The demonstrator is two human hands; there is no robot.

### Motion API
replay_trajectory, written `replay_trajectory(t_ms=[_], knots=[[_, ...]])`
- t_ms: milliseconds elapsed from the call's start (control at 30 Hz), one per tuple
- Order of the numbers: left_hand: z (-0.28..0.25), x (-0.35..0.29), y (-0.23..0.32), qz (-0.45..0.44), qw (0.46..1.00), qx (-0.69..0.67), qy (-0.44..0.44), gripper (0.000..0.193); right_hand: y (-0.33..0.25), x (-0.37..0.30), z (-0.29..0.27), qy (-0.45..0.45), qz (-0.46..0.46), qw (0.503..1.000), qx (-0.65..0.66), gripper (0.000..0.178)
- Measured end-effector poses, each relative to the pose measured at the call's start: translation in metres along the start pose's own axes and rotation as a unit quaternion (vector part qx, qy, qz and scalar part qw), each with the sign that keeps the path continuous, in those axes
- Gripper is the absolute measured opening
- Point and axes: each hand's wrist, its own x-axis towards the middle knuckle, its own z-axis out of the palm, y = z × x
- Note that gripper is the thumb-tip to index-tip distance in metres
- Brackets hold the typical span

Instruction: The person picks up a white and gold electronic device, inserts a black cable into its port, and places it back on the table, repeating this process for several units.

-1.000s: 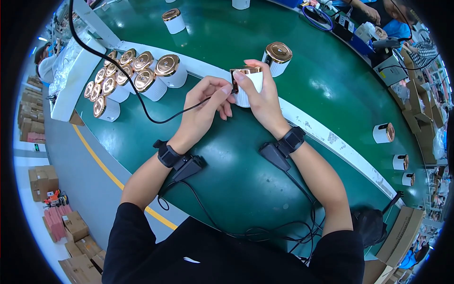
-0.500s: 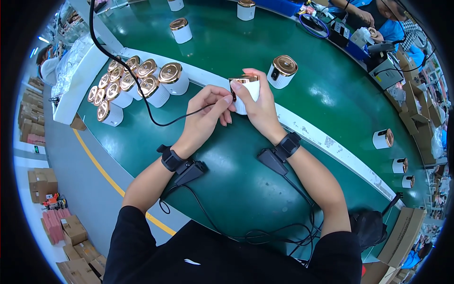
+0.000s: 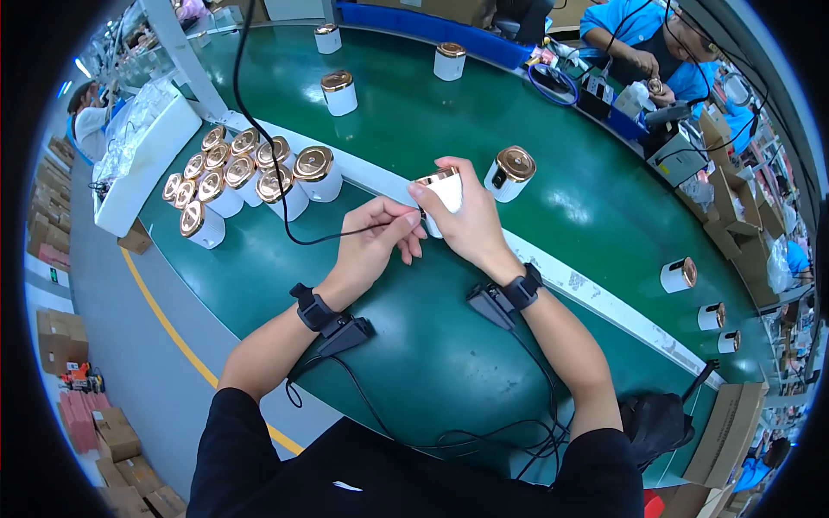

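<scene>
My right hand is wrapped round a ribbed white canister with a shiny rose-gold top, held tilted over the white rail. My left hand pinches the end of a thin black cable against the canister's near left side. Fingers hide the cable's tip, so I cannot tell whether it sits in the canister. Just right of my right hand stands a similar canister with a dark slot in its side. To the left, a cluster of such canisters stands close together on the green table.
A white rail crosses the green table. More canisters stand beyond it. Black cables from my wrist straps lie near me, beside a black bag. Across the table a person handles a small part.
The view has shifted, so the table and canisters sit lower in it. The held canister is turned slightly in my right hand. Both hands keep their grip.
</scene>
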Motion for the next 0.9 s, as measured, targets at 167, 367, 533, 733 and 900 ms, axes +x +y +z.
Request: replay_trajectory(t_ms=[167,367,533,733,900], knots=[[-0.003,0.000,0.016,0.036,0.999,-0.034,0.008,0.009,-0.038,0.022,-0.055,0.121,-0.015,0.984,-0.133,0.056],[0.001,0.006,0.015,0.039,0.999,-0.029,0.023,0.008,0.020,0.027,-0.166,0.256,0.019,0.925,-0.281,0.048],[-0.005,0.001,0.010,0.034,0.998,-0.042,0.012,0.005,0.062,0.003,-0.190,0.111,0.072,0.865,-0.484,0.047],[-0.003,0.001,0.015,0.021,0.999,-0.046,0.013,0.004,0.026,0.008,-0.146,0.052,-0.109,0.827,-0.550,0.049],[-0.001,-0.002,0.014,0.012,0.999,-0.051,0.008,0.004,0.041,0.023,-0.121,-0.027,-0.021,0.974,-0.223,0.048]])
